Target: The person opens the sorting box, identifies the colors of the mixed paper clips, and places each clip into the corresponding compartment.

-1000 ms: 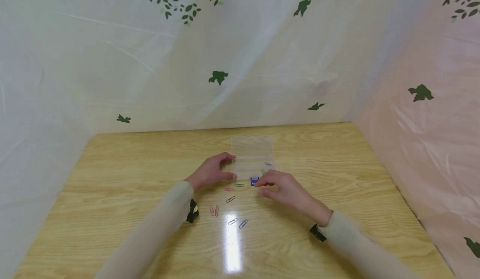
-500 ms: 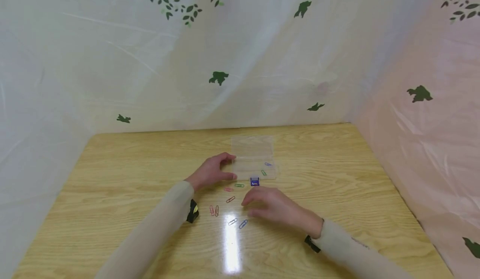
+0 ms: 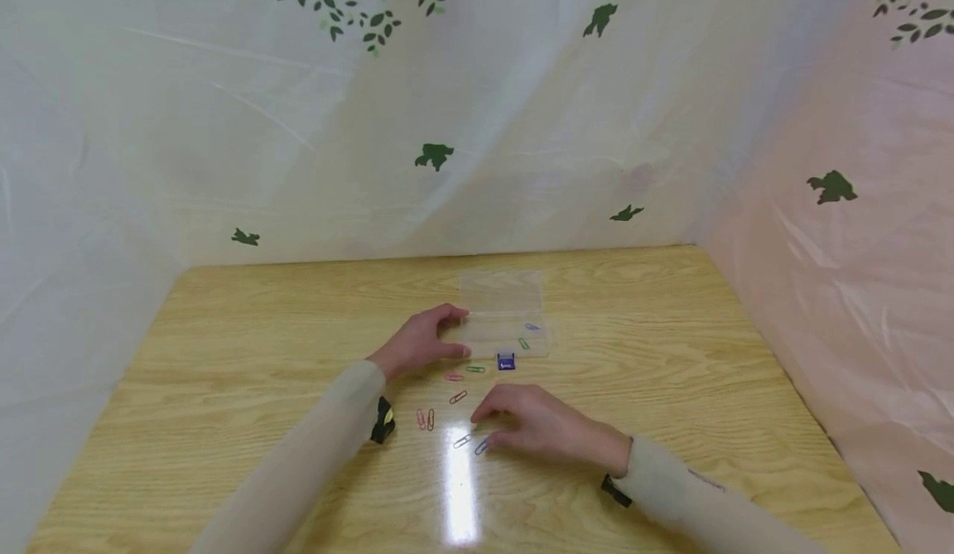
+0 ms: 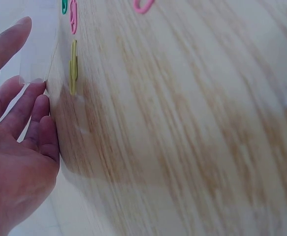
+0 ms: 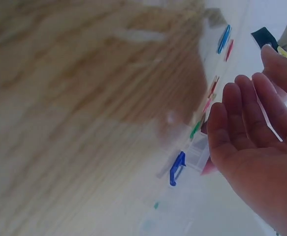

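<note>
A clear plastic box (image 3: 484,339) lies with its lid (image 3: 502,291) folded back and a blue latch (image 3: 506,362) at its front. Inside are a blue paperclip (image 3: 532,326) and a green paperclip (image 3: 524,344). My left hand (image 3: 417,343) holds the box's left end between thumb and fingers. With nothing in its fingers, my right hand (image 3: 540,426) hovers over the table, its thumb tip right at another blue paperclip (image 3: 481,447). A silver-looking paperclip (image 3: 462,441) lies just left of that one. In the right wrist view the fingers are loosely bent.
Several more paperclips are scattered on the wooden table (image 3: 298,314): a green one (image 3: 475,369), a pink one (image 3: 454,378), red and pink ones (image 3: 458,397). A yellow paperclip (image 4: 73,67) shows beside the left hand. A pale curtain (image 3: 335,165) stands behind.
My right hand has moved from the box's blue latch towards the front, down to the blue paperclip. The left hand stays at the box.
</note>
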`<action>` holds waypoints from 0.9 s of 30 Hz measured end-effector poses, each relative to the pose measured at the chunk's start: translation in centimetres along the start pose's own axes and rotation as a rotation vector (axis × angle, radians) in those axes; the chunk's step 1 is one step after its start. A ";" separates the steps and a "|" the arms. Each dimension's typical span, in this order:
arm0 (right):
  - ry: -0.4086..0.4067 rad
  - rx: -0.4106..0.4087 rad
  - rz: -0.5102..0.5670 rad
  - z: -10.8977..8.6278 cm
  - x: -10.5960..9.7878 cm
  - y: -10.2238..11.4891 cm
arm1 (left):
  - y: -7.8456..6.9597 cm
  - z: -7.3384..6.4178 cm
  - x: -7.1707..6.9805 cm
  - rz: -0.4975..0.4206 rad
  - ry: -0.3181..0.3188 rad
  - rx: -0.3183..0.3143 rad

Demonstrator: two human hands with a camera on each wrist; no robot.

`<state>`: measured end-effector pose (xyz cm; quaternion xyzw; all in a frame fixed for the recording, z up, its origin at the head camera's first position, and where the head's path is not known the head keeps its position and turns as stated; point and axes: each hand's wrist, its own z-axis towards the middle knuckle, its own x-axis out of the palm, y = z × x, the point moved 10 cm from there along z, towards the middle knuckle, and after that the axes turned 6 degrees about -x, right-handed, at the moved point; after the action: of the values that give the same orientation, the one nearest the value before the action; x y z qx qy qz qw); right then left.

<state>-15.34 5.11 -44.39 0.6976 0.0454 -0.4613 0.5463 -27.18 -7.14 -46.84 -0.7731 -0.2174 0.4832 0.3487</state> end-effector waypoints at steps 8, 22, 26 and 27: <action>0.034 0.034 0.030 -0.1 0.8 -0.5 | -0.2 -0.3 0.1 0.001 -0.001 0.001; 0.080 0.049 0.002 -0.1 1.6 -0.6 | -0.1 -0.6 0.3 0.008 -0.007 -0.009; 0.088 0.032 -0.013 -0.1 1.7 -0.4 | -0.2 -0.8 0.4 0.006 -0.012 -0.009; 0.090 0.028 -0.015 -0.1 1.7 -0.3 | -0.2 -0.8 0.4 0.004 -0.014 -0.008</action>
<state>-14.50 4.54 -45.81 0.7249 0.0687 -0.4341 0.5304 -26.31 -7.02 -46.67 -0.7716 -0.2202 0.4883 0.3430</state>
